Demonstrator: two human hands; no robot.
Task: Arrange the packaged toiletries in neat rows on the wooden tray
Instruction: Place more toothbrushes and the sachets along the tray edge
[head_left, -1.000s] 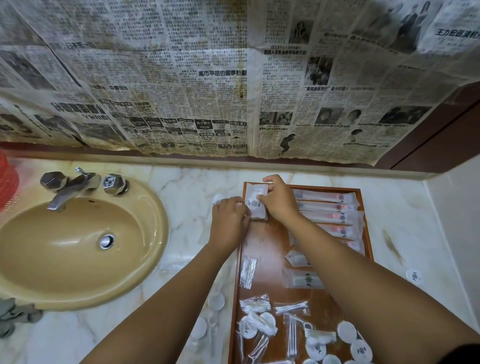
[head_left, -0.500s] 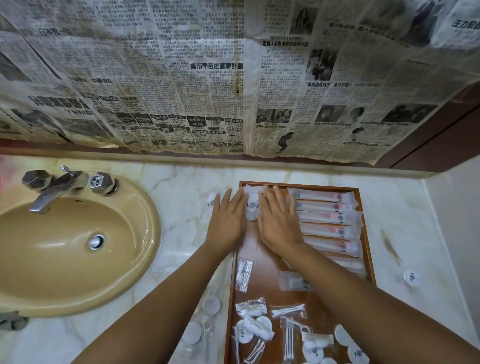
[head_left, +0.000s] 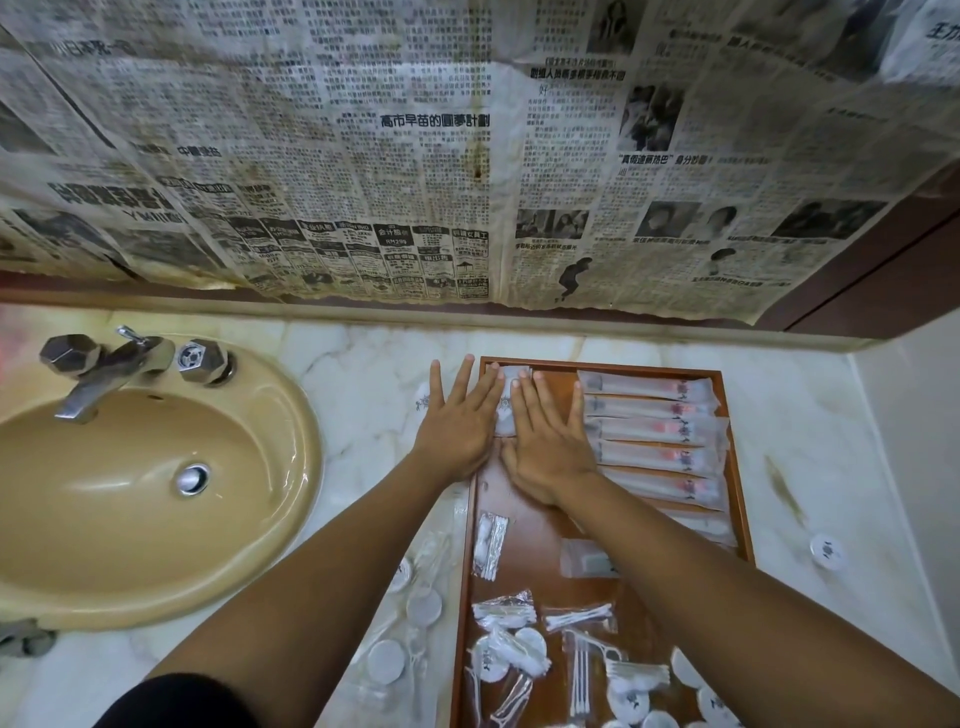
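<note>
The wooden tray (head_left: 613, 365) lies on the marble counter right of the sink. Both hands lie flat with straight fingers at its far left corner, pressing a white packet (head_left: 506, 410) that shows between them. My left hand (head_left: 457, 421) overlaps the tray's left rim; my right hand (head_left: 548, 436) sits inside the tray. A row of several long toothbrush packets (head_left: 657, 431) fills the tray's far right. A small clear packet (head_left: 491, 538) lies at the left rim. Loose swab packets (head_left: 579, 618) and round white items (head_left: 631, 699) crowd the near end.
A tan sink (head_left: 291, 499) with a metal tap (head_left: 104, 364) is on the left. Round white discs and clear packets (head_left: 415, 608) lie on the counter left of the tray. One round item (head_left: 827, 551) sits right of it. Newspaper covers the wall behind.
A second ago both hands pinched the white packet above the tray's far left corner. They have laid it down and flattened over it with fingers spread.
</note>
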